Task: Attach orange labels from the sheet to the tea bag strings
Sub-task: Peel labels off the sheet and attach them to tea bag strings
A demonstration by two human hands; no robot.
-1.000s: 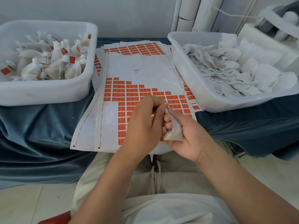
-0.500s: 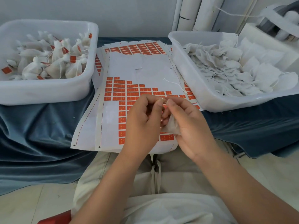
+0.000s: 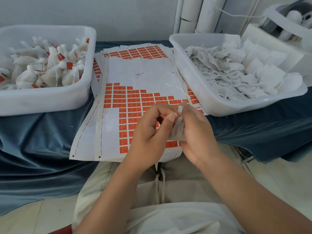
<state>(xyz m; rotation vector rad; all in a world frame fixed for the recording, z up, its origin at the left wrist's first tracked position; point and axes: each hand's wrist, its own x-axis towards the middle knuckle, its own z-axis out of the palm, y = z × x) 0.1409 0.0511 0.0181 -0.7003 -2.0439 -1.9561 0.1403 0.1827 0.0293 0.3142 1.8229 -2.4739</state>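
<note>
Over blue cloth [image 3: 42,132] and label sheet [image 3: 143,78] — print illegible — right hand [image 3: 196,130] grips tea bag [image 3: 177,130], left hand [image 3: 150,132] perhaps pinches its string [image 3: 180,109].

One wide-angle camera, worn on the seated person's head, looks forward and down from close above the lap. The left hand [image 3: 148,130] and right hand [image 3: 196,132] sit mid-frame; label sheet [image 3: 152,73], left tub [image 3: 42,102] and right tub [image 3: 253,105] span the upper half.
</note>
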